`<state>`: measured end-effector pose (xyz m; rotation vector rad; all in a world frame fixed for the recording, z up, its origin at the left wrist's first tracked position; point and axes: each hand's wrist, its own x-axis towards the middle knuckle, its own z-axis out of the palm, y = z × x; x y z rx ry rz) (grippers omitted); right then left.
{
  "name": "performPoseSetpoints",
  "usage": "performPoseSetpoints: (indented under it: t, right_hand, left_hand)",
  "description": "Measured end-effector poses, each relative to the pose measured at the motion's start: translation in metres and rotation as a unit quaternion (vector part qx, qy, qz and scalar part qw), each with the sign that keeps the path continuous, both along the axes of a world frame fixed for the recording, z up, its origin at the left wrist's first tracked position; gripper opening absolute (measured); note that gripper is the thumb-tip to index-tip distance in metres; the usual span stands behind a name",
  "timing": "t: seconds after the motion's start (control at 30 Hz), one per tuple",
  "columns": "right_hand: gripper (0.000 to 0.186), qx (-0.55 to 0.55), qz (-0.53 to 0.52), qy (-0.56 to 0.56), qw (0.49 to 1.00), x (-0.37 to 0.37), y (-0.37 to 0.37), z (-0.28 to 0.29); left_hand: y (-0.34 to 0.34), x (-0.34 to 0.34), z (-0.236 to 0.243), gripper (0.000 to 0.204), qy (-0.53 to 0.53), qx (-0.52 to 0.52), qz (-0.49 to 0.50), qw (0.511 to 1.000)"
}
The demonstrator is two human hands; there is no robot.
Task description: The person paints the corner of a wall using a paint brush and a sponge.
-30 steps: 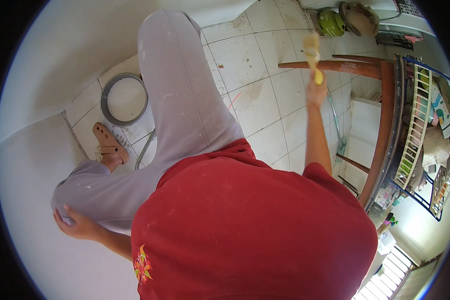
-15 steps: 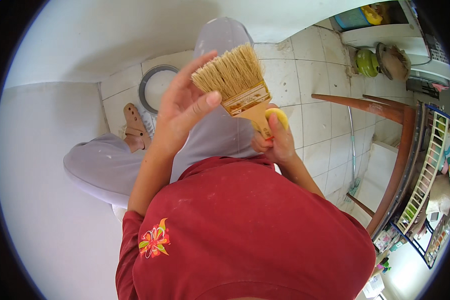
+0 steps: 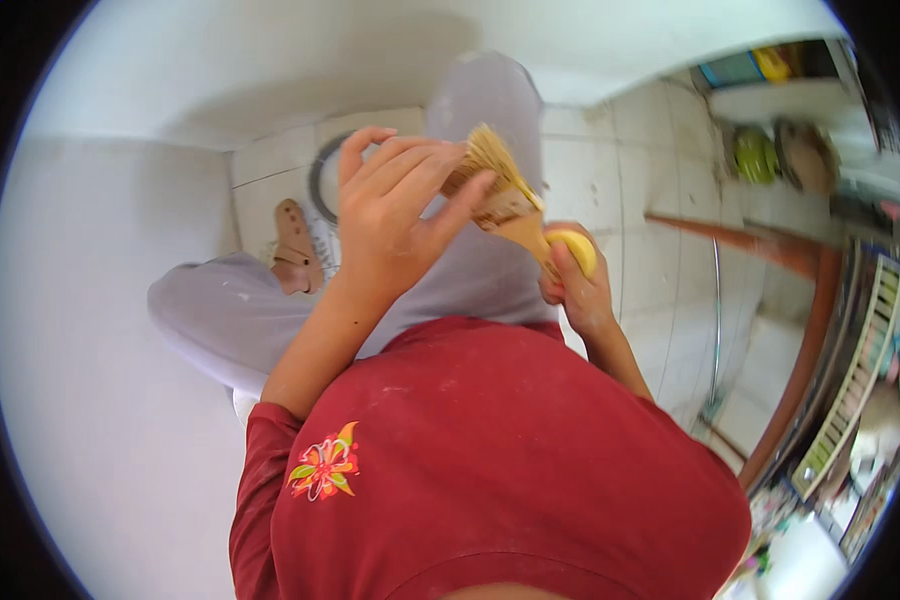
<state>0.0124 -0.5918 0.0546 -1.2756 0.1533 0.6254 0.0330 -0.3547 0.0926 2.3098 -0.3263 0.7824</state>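
A wide paintbrush (image 3: 515, 225) with pale bristles and a wooden handle is held tilted over my lap. My left hand (image 3: 398, 208) has its fingers and thumb around the bristle end, hiding much of it. My right hand (image 3: 580, 285) grips the handle, together with a rounded yellow piece (image 3: 579, 249) whose kind I cannot make out.
A white wall (image 3: 90, 330) rises at my left and ahead. On the tiled floor are a grey ring-shaped container (image 3: 322, 178) and my sandal (image 3: 294, 232). To my right are wooden legs (image 3: 740, 240), a pole (image 3: 715, 330), a green rounded object (image 3: 755, 155) and a crowded rack (image 3: 850, 370).
My left hand has come up from my knee onto the bristles. My right hand has drawn the brush back from the right into my lap; the bristles have since turned partly away.
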Motion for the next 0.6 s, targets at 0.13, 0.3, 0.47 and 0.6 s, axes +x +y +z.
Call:
performPoseSetpoints:
  t: [0.13, 0.3, 0.47, 0.6]
  right_hand:
    - [0.029, -0.051, -0.012, -0.129, 0.990, 0.014, 0.015, 0.004]
    - [0.039, -0.112, 0.085, -0.221, 0.965, 0.048, 0.070, 0.034]
    - [0.041, -0.102, 0.155, -0.277, 0.943, 0.065, 0.164, 0.062]
    - [0.040, -0.065, 0.223, -0.266, 0.936, 0.067, 0.235, 0.072]
  left_hand:
    - [0.060, -0.002, 0.012, 0.041, 0.081, -0.096, 0.095, 0.987]
    - [0.204, -0.030, 0.008, 0.050, 0.427, 0.013, 0.119, 0.896]
    - [0.296, -0.043, -0.029, 0.058, 0.582, 0.042, 0.186, 0.791]
    - [0.342, -0.070, -0.129, 0.063, 0.532, 0.025, 0.289, 0.796]
